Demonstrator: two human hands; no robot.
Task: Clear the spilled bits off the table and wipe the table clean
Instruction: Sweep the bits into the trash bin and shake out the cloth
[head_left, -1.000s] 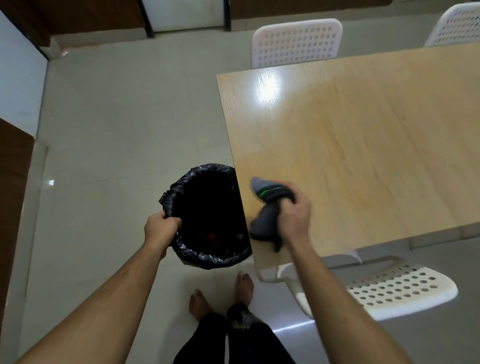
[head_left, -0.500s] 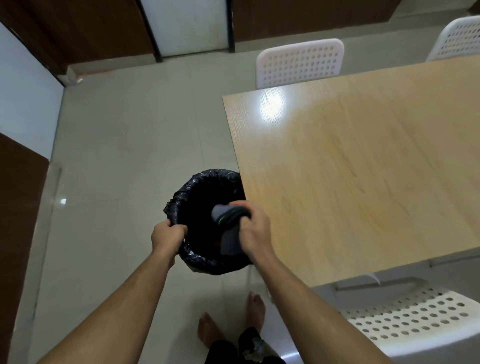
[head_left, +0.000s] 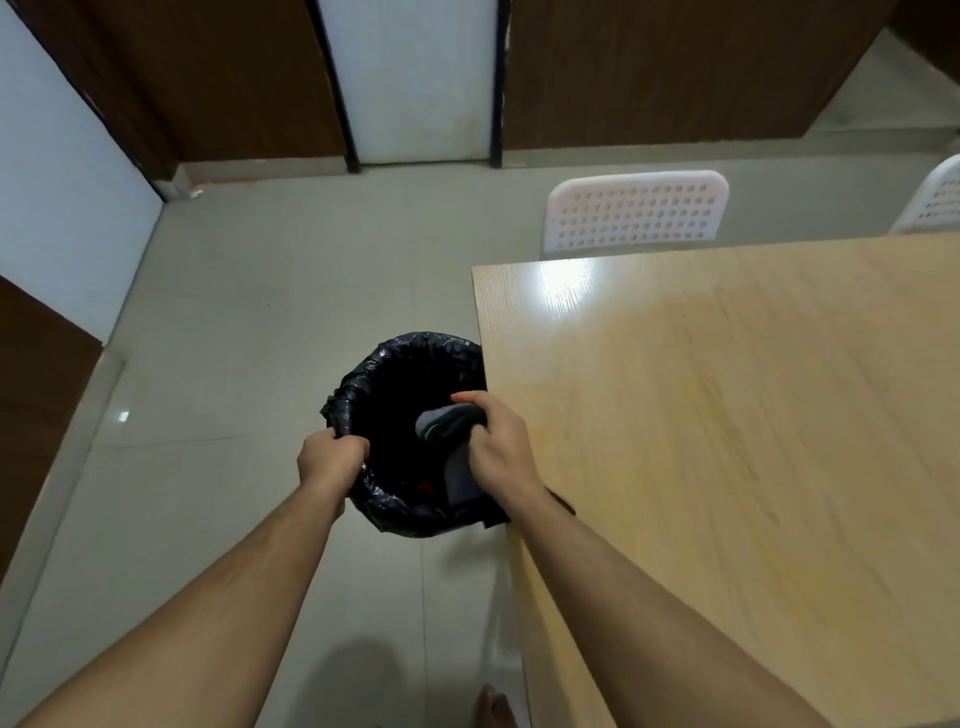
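Bare forearms, no sleeves, barefoot

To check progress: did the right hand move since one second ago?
Yes. The right hand with the cloth left the table edge, now over the bin.

Both bare forearms are extended forward and downward from the lower corners of the view, converging toward the middle. The left hand (head_left: 332, 457) is closed into a fist, knuckles up, its fingers curled over the near left rim of the bin (head_left: 395, 364). The right hand (head_left: 501, 447) is held just off the left edge of the table (head_left: 727, 415), back of the hand upward and wrist slightly bent. Its fingers and thumb are curled round a grey cloth (head_left: 447, 421), which is gripped over the bin's opening. The toes of one bare foot (head_left: 493, 709) are seen at the bottom edge.
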